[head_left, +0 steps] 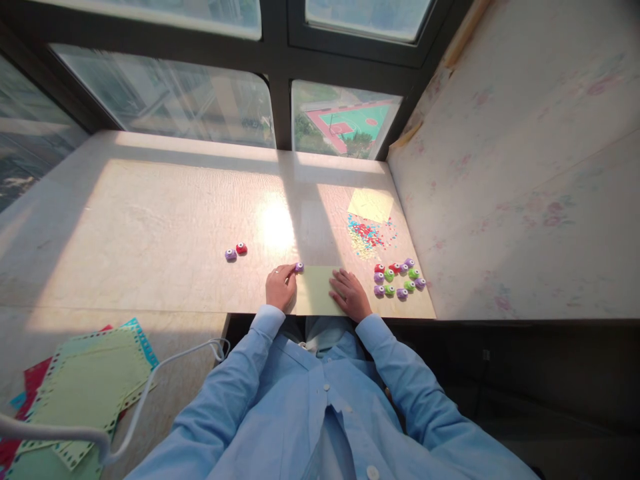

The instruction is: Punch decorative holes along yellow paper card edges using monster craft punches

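Note:
A pale yellow-green sheet of paper (319, 293) lies at the table's front edge, before my body. My left hand (281, 287) is closed, thumb and fingers around a small purple craft punch (299, 267) at the paper's upper left corner. Whether the paper sits inside the punch's slot is too small to tell. My right hand (350, 293) rests on the paper's right side, fingers stretched out and holding nothing. To the left of my left hand stand another purple craft punch (231, 255) and a red craft punch (241, 249).
Several purple, red and green punches (389, 291) stand at the right. Behind them lie coloured paper bits (367, 233) and a yellow sheet (371, 204). Sheets with punched edges (85, 373) and a white cable (145, 393) are at lower left. A wall (500, 200) bounds the right side.

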Demonstrator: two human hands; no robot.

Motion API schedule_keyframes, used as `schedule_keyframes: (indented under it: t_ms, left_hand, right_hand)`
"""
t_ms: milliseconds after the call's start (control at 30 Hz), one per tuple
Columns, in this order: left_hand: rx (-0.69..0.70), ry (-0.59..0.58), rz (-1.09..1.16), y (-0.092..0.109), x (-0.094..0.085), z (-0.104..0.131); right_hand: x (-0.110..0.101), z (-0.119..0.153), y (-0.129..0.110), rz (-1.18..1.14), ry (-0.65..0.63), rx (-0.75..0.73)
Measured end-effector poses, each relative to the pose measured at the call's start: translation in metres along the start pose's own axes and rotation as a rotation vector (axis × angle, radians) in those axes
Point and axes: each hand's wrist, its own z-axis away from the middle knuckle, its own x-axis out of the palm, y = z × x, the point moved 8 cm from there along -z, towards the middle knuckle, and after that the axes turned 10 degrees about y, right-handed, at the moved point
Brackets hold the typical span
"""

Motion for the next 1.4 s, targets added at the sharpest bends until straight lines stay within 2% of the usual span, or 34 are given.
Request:
schedule_keyframes:
  t_ms: [400, 733, 1067, 1400]
  left_hand:
    - [-0.013, 0.009, -0.011, -0.0009, -0.0007, 0.0005]
    - [0.028, 0.006, -0.025, -0.0011, 0.0004, 0.0013]
    - [0.048, -0.015, -0.06, 0.0002, 0.0019, 0.0018]
    - [-0.002, 0.005, -0.045, -0.0021, 0.0004, 0.0016]
  right_hand:
    - [-0.0008, -0.0004, 0.0037, -0.005, 0.028, 0.019]
    - [0.0034, -0.0003, 0.0016, 0.036, -0.042, 0.034]
    - [0.0048, -0.0002, 0.0016, 0.005, -0.044, 0.027]
    - [-0.0047, -0.0009, 0.0064, -0.037, 0.086, 0.064]
